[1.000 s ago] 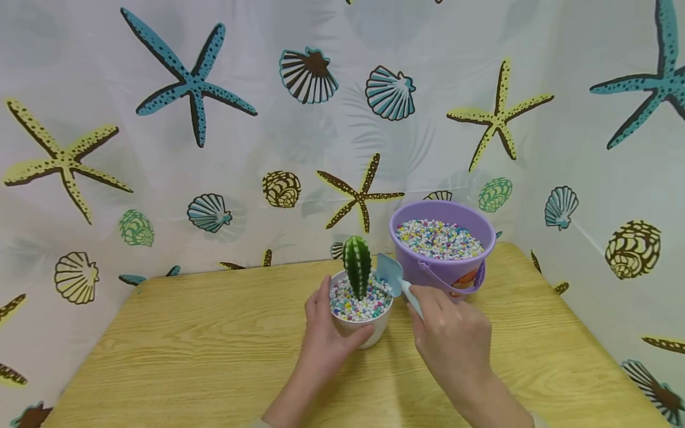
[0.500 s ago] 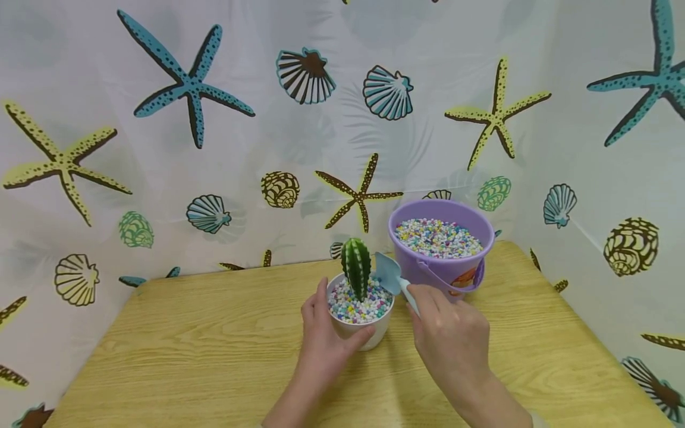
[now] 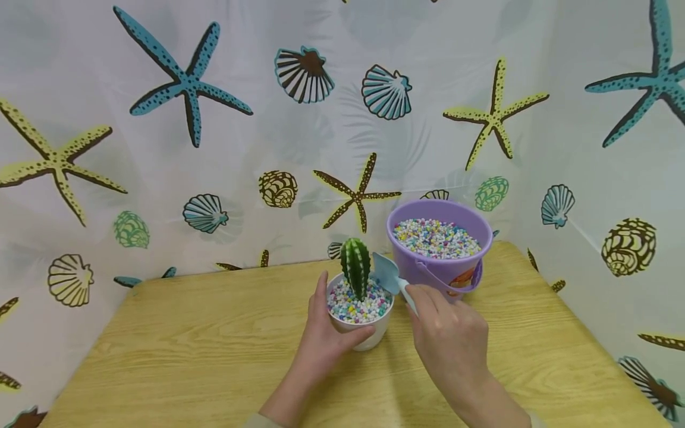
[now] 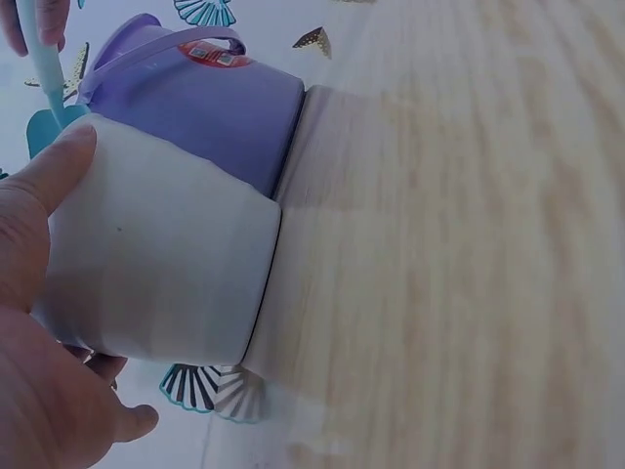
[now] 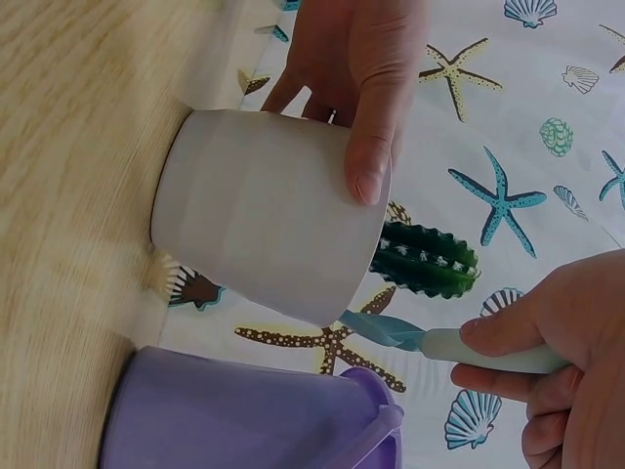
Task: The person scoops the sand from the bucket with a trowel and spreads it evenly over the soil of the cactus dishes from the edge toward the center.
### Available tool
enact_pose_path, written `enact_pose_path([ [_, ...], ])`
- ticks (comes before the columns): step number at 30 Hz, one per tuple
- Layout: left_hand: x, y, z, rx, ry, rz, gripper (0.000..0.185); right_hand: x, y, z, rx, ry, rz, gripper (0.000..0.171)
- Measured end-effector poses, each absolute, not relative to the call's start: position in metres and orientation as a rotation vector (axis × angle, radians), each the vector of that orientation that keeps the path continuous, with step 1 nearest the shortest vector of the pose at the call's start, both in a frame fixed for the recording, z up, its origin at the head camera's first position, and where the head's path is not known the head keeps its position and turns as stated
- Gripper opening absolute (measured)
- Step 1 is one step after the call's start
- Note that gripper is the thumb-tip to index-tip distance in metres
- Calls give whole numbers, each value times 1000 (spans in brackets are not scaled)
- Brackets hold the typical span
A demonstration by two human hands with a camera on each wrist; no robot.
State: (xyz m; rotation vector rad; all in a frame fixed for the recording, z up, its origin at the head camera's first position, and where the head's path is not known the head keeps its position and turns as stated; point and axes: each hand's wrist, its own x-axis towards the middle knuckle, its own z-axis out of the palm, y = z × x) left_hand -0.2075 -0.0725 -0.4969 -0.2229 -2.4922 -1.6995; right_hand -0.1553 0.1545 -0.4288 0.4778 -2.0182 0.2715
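A white pot [image 3: 369, 336] stands on the wooden table, filled with small multicoloured pebbles [image 3: 355, 309]. Upright among them is a green ribbed cactus [image 3: 356, 267]. My left hand [image 3: 323, 345] grips the pot from the left, its thumb across the near side; in the left wrist view that thumb lies at the rim. My right hand [image 3: 452, 339] holds a small light-blue shovel [image 3: 386, 273] by its pale handle [image 5: 459, 349]. The shovel's blade rests at the right side of the pot's rim, beside the cactus, its lower edge in the pebbles.
Close behind the pot to the right stands a purple bucket [image 3: 417, 267] holding more coloured pebbles [image 3: 436, 238], its handle hanging down in front. A sheet [image 3: 235, 148] printed with starfish and shells hangs along the back and sides of the table [image 3: 203, 351].
The shovel's blade has tilted and shifted slightly at the pot's right rim. Both hands keep their holds, and the pot stays nearly in place. The head view has moved a little.
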Motion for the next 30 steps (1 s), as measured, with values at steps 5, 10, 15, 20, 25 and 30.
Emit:
enact_pose_path([
  [5, -209, -68, -498, -178, -2521, -1644, 141, -155, 155, -429, 462, -2016, 259, 14],
  [10, -211, -67, -499, -171, -2538, -1622, 139, -155, 158, -426, 439, -2005, 246, 14],
  [15, -214, -66, -497, -168, -2546, -1611, 135, -154, 163, -421, 416, -2013, 267, 19],
  [20, -216, -68, -495, -207, -2523, -1677, 132, -152, 167, -418, 385, -2048, 292, 28],
  [25, -218, -69, -497, -227, -2512, -1683, 131, -151, 171, -415, 364, -2056, 297, 30],
  [30, -218, -71, -498, -225, -2523, -1646, 132, -150, 174, -411, 359, -2043, 277, 29],
])
